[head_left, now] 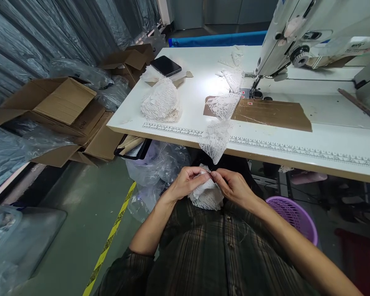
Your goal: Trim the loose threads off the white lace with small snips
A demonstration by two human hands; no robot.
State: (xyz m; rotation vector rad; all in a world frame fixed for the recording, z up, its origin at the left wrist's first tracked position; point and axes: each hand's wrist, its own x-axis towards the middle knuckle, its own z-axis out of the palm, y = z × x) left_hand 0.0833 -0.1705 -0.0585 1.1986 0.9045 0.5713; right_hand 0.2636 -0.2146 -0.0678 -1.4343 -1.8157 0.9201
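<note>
A bunched piece of white lace (207,195) is held over my lap, just below the table's front edge. My left hand (189,181) pinches it from the left, thumb across the top. From the other side, my right hand (231,185) pinches its upper edge between thumb and forefinger, close to the left fingertips. Above my hands, a chain of white lace pieces (223,107) runs from the sewing machine's needle area (254,92) and droops over the table edge. A stack of white lace pieces (160,100) sits on the table's left part.
A brown cardboard strip (274,115) lies on the white table (191,74) below the needle. A black phone (165,65) rests behind the lace stack. Opened cardboard boxes (64,111) stand at left, a purple basket (292,218) at lower right. Scissors (359,105) lie far right.
</note>
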